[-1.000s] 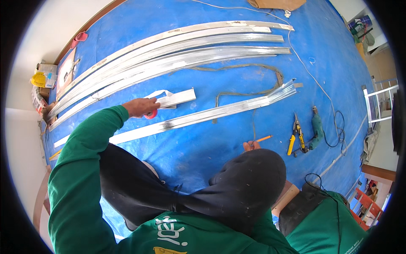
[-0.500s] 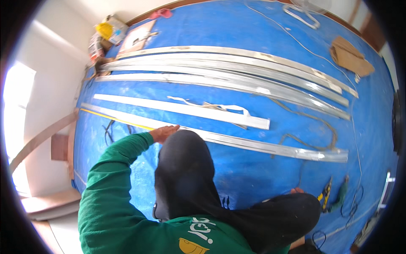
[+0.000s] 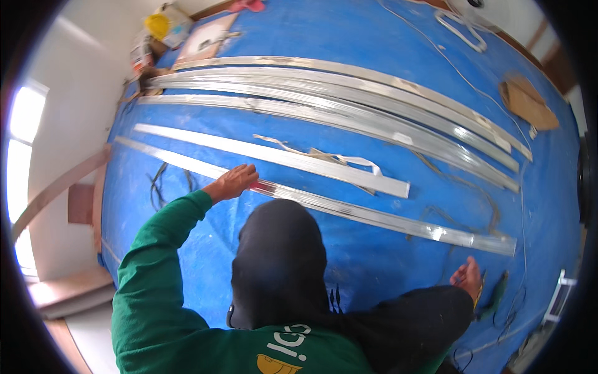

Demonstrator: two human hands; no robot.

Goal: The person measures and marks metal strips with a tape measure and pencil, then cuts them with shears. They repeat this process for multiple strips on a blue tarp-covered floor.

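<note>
My left hand (image 3: 233,182) is closed at the near edge of a long, thin metal channel (image 3: 349,209) lying on the blue sheet. A red tape measure (image 3: 260,186) shows at its fingertips, mostly covered by the hand. Past my right knee, my right hand (image 3: 467,275) hovers low over the sheet, fingers loosely curled and somewhat apart, with nothing visible in them. Beside its wrist is a yellow-edged tool (image 3: 479,294), largely hidden. Just beyond the channel lies a white strip (image 3: 274,158), with a loose pale band (image 3: 361,163) across it.
Farther off, several long metal profiles (image 3: 349,103) lie side by side. A brown cardboard piece (image 3: 526,103) is at the far right, sacks (image 3: 165,28) at the far left. Dark cord (image 3: 159,187) lies near my left arm; a thin white cable (image 3: 458,71) crosses the sheet.
The yellow tape blade that ran left along the channel is no longer visible. My left hand has lifted slightly and shows red at its fingertips. My right hand has come out from behind my knee.
</note>
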